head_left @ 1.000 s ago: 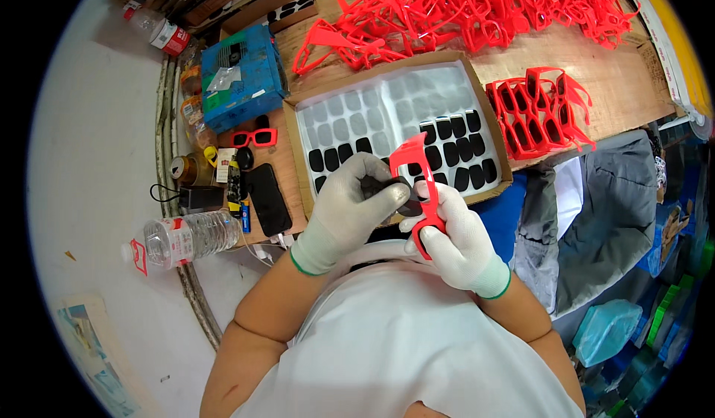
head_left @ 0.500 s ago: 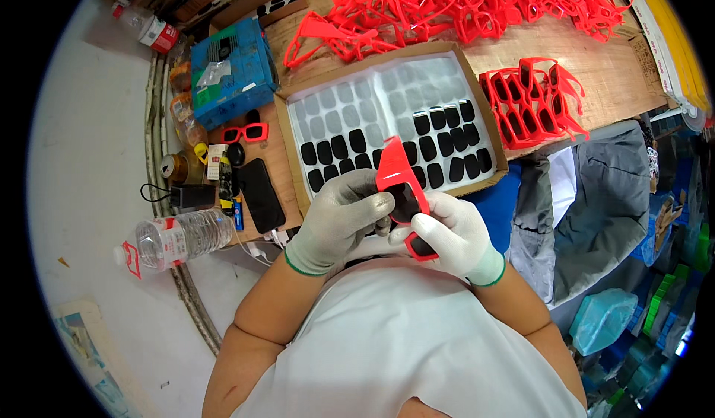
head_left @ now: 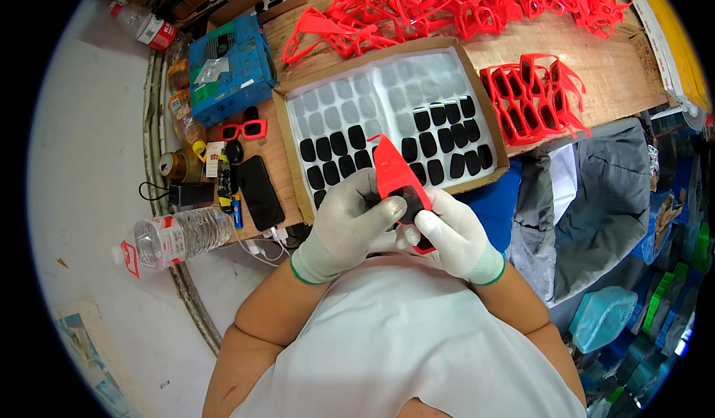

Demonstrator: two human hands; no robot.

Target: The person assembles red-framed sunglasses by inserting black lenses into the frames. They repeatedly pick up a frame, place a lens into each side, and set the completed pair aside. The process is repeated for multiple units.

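Note:
A pair of red sunglasses (head_left: 392, 168) with dark lenses is held close in front of my body, tilted, one temple arm pointing up and away. My left hand (head_left: 356, 221), in a whitish glove with a dirty thumb, is closed on the frame by the upper lens. The thumb lies against that lens. My right hand (head_left: 460, 235), also gloved, pinches the frame at its bridge and lower lens, which its fingers partly cover. Just beyond the hands lies a shallow cardboard box (head_left: 279, 131) with rows of dark lenses (head_left: 427, 144) on white sheets.
A heap of red frames (head_left: 462, 5) covers the far side of the table. Stacked red sunglasses (head_left: 530, 98) stand right of the box. On the left are a blue box (head_left: 231, 72), a phone (head_left: 261, 193), red-framed glasses (head_left: 244, 131) and a large clear bottle (head_left: 175, 238).
My left thumb has slid further over the upper lens, and the left hand has come nearer to the right. My right fingers now cover more of the lower lens.

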